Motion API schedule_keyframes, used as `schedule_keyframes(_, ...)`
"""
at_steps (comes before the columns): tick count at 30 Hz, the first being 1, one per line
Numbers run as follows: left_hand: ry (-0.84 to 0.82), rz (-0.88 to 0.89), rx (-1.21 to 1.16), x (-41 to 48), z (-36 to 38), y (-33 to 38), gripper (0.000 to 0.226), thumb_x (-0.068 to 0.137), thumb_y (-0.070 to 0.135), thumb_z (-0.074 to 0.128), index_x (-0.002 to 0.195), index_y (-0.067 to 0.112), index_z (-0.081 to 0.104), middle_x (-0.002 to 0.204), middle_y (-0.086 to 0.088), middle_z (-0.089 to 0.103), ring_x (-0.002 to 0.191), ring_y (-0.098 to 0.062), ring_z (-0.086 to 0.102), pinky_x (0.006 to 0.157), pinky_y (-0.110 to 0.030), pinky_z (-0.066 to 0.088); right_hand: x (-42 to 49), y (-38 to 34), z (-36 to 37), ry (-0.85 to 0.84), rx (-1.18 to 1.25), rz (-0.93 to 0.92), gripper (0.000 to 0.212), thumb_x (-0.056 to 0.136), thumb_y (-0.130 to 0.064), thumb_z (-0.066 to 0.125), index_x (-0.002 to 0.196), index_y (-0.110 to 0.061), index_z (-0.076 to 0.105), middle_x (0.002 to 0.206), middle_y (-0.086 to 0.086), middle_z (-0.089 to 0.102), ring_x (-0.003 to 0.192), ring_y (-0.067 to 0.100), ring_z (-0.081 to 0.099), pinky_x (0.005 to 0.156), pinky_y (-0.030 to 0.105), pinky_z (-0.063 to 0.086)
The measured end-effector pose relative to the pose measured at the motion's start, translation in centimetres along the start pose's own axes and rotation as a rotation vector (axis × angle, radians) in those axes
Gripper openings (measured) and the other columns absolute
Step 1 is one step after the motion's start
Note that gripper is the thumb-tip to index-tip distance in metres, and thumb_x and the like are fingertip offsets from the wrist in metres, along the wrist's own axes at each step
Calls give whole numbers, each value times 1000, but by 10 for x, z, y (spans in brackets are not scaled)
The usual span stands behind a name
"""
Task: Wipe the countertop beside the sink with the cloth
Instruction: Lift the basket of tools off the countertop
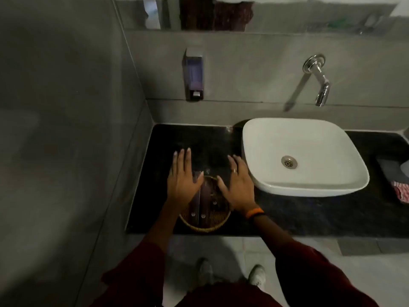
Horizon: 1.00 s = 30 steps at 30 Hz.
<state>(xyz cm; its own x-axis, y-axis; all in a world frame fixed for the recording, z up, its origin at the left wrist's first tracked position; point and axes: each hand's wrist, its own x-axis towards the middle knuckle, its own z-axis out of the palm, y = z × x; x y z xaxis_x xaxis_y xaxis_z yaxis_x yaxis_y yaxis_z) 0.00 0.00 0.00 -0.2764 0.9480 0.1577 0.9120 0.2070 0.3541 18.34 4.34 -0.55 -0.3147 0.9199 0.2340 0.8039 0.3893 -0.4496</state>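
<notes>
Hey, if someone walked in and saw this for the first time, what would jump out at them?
The white basin stands out most, bright against the black countertop on the right of the view. Next come the two open hands, left hand and right hand, spread over a round woven basket of small dark packets at the counter's front edge. A red checked cloth lies untouched at the far right edge.

Dark red sleeves (309,269), an orange-and-black wristband (255,213), a ring (234,171) on the right hand (238,189), and pale shoes (257,274).

no legible text, labels or numbers
</notes>
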Motion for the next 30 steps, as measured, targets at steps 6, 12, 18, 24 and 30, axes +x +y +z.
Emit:
schedule_keyframes(6, -405, -335, -44, -48, 38, -33, 78, 96, 30, 57, 158, 24, 9, 162, -15, 24, 137, -37, 47, 102, -50, 50, -59, 19, 43, -262, 69, 360, 57, 99, -31, 54, 151, -15, 35, 138, 15, 55, 121, 34, 61, 91, 48, 56)
schedule_keyframes(12, -324, -373, -206, -60, 41, -24, 43, 99, 16, 51, 140, 21, 42, 117, -14, 68, 106, -33, 69, 88, -49, 59, -66, 31, 43, -219, 150, 382, 58, 98, -9, 50, 154, -10, 34, 107, 18, 73, 97, 35, 70, 86, 46, 56)
schedule_keyframes(18, -309, -425, -306, -84, 58, 28, 46, 90, 11, 54, 133, 25, 50, 108, -18, 69, 96, -39, 68, 76, -43, 55, -98, 78, 8, -83, 218, 445, 49, 99, -7, 50, 147, -8, 45, 88, 16, 74, 76, 33, 71, 70, 44, 59)
schedule_keyframes(24, -389, -395, -421, -120, 96, 120, 47, 91, 9, 54, 135, 26, 50, 106, -13, 71, 92, -31, 70, 76, -43, 61, -142, 166, -47, 0, 130, 549, 36, 102, -16, 54, 137, -10, 56, 97, 13, 77, 79, 32, 72, 66, 35, 54)
schedule_keyframes(30, -443, -342, -469, -132, 147, 234, 48, 95, 16, 53, 141, 26, 45, 108, -12, 70, 93, -29, 69, 78, -40, 60, -170, 275, -99, 45, 60, 553, 29, 105, -18, 48, 127, -5, 60, 87, 15, 74, 71, 32, 70, 63, 41, 59)
